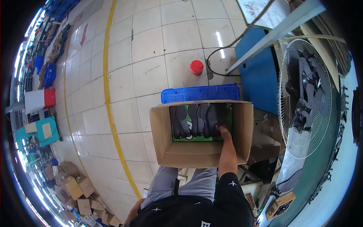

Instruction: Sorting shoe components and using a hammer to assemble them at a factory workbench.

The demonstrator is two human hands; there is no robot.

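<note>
A: Quick pass. Where did we see the right hand [224, 132]?
B: Inside the open cardboard box [196, 148], center of the frame, slightly right. Its fingers were at the lower end of the rightmost of the dark grey curved parts [180, 118].
A: Gripping it?
B: We couldn't tell; the dark interior hid whether they had closed on it or just touched it.
A: Left?
B: We saw only a bit of the left arm [135, 210] at the lower edge, left of the grey trousers [160, 188]. We couldn't tell how those fingers stood.
A: Parts?
B: We had them side by side across the box, long ends running up-down, with green [204, 139] showing underneath. More grey parts [311, 92] lay in the round wire basket [282, 113], right side.
A: Surroundings?
B: We noted a blue plastic crate [200, 92] just above the box, a red container [196, 67] on the tiled floor [147, 75] above that, and a yellow line [109, 109] down the left half.
</note>
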